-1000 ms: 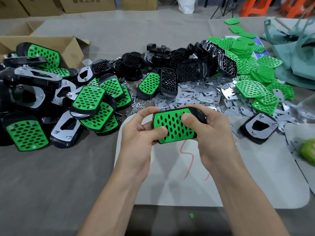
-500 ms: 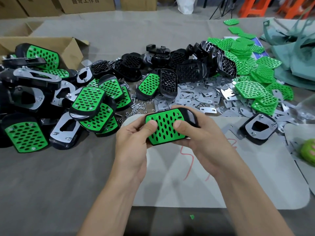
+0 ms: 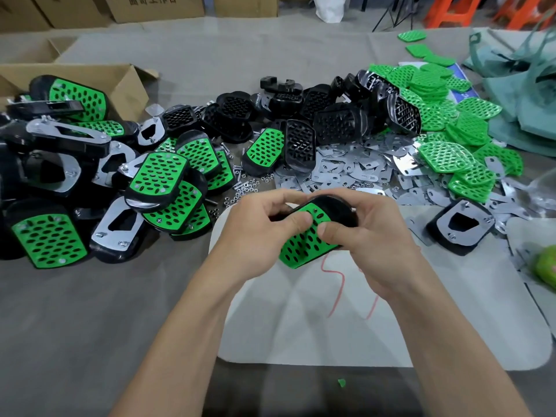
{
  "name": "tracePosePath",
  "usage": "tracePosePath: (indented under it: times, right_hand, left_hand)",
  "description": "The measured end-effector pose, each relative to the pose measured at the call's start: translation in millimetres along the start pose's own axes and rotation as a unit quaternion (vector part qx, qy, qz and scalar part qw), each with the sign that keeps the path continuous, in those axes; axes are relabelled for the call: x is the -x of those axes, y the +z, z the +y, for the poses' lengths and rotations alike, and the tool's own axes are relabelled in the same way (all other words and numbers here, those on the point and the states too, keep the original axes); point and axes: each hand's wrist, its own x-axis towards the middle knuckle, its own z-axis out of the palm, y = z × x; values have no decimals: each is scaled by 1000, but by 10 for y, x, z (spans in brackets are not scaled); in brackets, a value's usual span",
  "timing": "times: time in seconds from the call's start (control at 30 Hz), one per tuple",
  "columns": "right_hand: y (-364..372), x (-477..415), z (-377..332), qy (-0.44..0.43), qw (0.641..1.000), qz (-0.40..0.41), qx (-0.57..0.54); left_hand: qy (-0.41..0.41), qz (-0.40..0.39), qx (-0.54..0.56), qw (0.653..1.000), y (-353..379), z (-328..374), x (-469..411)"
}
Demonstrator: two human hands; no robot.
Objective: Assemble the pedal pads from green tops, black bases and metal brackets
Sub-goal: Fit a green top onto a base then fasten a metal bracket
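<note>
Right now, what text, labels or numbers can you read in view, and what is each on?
Cardboard box: black printed Chinese characters, cut by the frame's top edge; unreadable.
White mat: red hand-drawn strokes, no clear character.
Blue sheet under the green tops: print too small.
No other text shows.

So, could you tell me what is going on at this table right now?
A person is assembling pedal pads. The left hand and right hand both grip one pedal pad above the white mat, thumbs pressing on its green face. Finished pads are piled to the left; loose black bases, metal brackets and green tops lie behind and to the right.
</note>
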Motion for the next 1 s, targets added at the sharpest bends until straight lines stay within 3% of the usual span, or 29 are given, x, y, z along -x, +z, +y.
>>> tracePosePath:
  times: [0.1,0.23,0.3,0.37,0.47,0.53,0.63,0.77,0.83,0.9,1.0]
  right_hand:
    - [53,7,59,0,1000,29,4]
    - [101,54,187,59,984,12,-165]
    - [101,46,187,70,983,13,-171]
    - [85,14,172,65,988,26,-135]
    - [73,-16,116,55,995,18,-82]
    - [85,-28,79,53,993,6,-103]
    - [160,-15,71,58,989,13,-134]
    - [301,33,152,74,994,-19,-78]
    - [312,38,167,84,993,-31,-71]
    - [257,33,160,85,994,-23,-65]
    - [146,20,135,85,993,-7,-76]
  left_hand:
    - [-7,43,49,998,27,6,-31]
    - [-37,144,144,978,89,-24,-70]
    - [-47,179,172,968,138,-79,-58]
    - [-50,173,152,972,180,-136,-38]
    - [-11,127,24,992,170,-178,-61]
    - [11,136,-38,990,161,-183,-93]
    - [15,191,-29,981,188,-178,-123]
    - [4,306,-7,952,291,-169,-120]
    - [-5,324,-34,945,308,-179,-80]
    - [-15,269,-54,962,252,-208,-60]
    - [-3,37,67,997,85,-179,-19]
